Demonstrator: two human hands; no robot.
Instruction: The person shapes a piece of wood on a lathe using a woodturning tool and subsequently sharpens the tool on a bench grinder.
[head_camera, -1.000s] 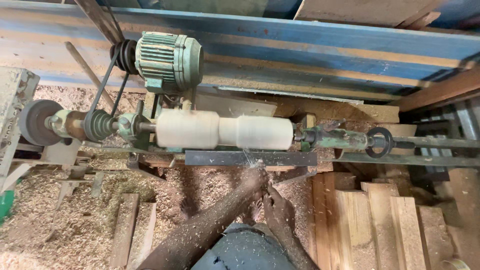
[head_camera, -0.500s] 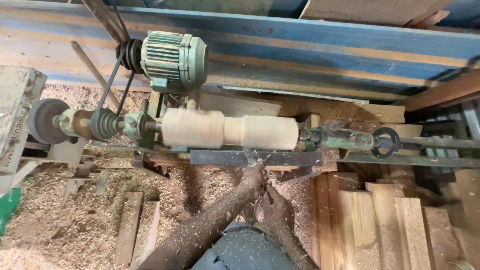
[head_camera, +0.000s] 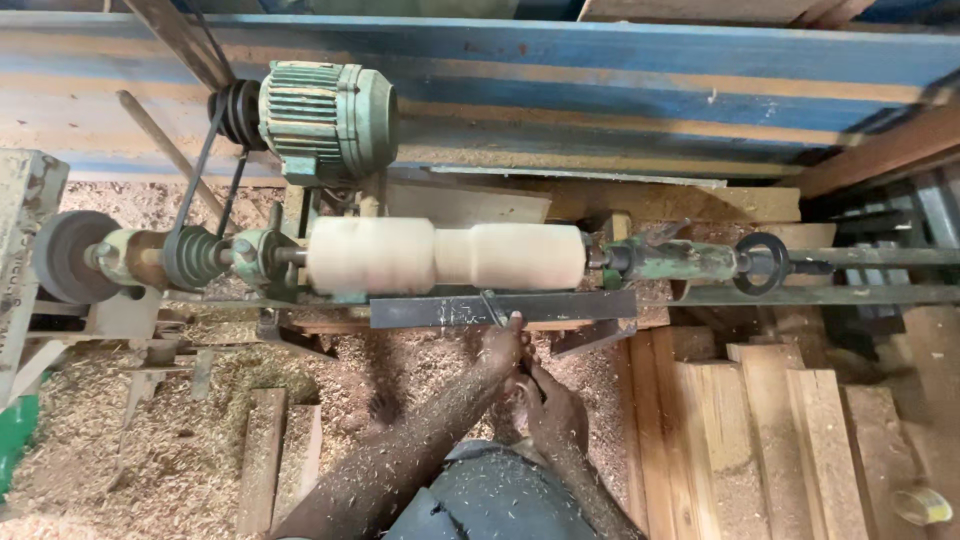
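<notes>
A pale wooden cylinder (head_camera: 445, 255) with a narrowed waist is mounted on a lathe, between the headstock on the left and the green tailstock (head_camera: 680, 260) on the right. A dark metal tool rest (head_camera: 500, 306) runs along its front. My left hand (head_camera: 500, 345) presses on the rest and holds the front of a turning chisel (head_camera: 492, 306), whose tip points at the wood. Just behind it, my right hand (head_camera: 552, 408) grips the chisel's handle. Both forearms are dusted with wood chips.
A green electric motor (head_camera: 325, 120) sits above the headstock, driving the pulley (head_camera: 195, 258) by a black belt. A grinding wheel (head_camera: 65, 255) is at the far left. Sawdust covers the floor. Stacked wooden blocks (head_camera: 760, 430) lie at the right.
The view has shifted slightly, so the lathe sits a little lower in frame. My hands stay at the tool rest with the chisel against the wood.
</notes>
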